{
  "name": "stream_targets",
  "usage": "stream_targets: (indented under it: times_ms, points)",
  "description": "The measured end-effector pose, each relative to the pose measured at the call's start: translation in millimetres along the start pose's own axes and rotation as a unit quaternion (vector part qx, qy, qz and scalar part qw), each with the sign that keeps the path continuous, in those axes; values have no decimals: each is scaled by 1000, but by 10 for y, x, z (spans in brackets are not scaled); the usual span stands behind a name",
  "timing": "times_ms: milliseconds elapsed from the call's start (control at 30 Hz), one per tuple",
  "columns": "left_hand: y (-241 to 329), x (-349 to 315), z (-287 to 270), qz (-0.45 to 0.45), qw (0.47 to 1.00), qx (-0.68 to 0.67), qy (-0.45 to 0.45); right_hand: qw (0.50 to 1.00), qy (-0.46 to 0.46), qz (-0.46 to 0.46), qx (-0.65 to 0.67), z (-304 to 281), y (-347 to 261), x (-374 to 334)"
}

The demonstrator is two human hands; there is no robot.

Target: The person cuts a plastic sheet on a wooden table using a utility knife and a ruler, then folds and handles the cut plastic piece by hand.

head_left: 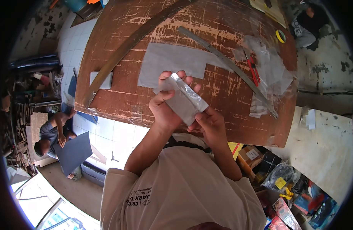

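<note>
Above the near part of the worn brown table (122, 101), I hold a small translucent plastic pouch (181, 103) with a shiny folded edge. My left hand (165, 109) wraps its left side, thumb on the front and fingertips showing behind the top. My right hand (211, 124) pinches the lower right corner between thumb and fingers. Beyond my hands, a clear plastic sheet (168, 63) lies flat on the table. A metal ruler (228, 63) slants across to the right, over part of the plastic. A red cutter knife (254, 73) rests on crumpled clear plastic (274, 73).
A long wooden strip (124, 57) crosses the table's left side, over a small grey pad (106, 80). Yellow tape (280, 36) lies far right. At left, a person (51, 132) handles a dark sheet (74, 153). Boxes (250, 157) and bags (280, 176) crowd below right; another person (308, 27) is far right.
</note>
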State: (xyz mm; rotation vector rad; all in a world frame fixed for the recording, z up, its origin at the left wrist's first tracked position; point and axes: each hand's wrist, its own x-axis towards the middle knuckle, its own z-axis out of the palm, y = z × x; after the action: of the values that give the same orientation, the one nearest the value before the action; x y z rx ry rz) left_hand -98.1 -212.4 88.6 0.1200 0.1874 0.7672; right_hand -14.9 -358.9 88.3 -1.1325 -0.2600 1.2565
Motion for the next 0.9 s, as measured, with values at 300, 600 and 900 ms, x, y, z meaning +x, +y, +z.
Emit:
stream_targets:
  times_ms: [300,600,900]
  points:
    - [-147,13,-35,32,997,46,-59,999,46,-3,-9,43,-92,26]
    - [85,-38,-209,-79,948,297,84,992,95,-28,-80,-339,-134,138]
    - [-14,-112,-189,-59,916,367,149,991,112,-41,-58,-400,-140,175]
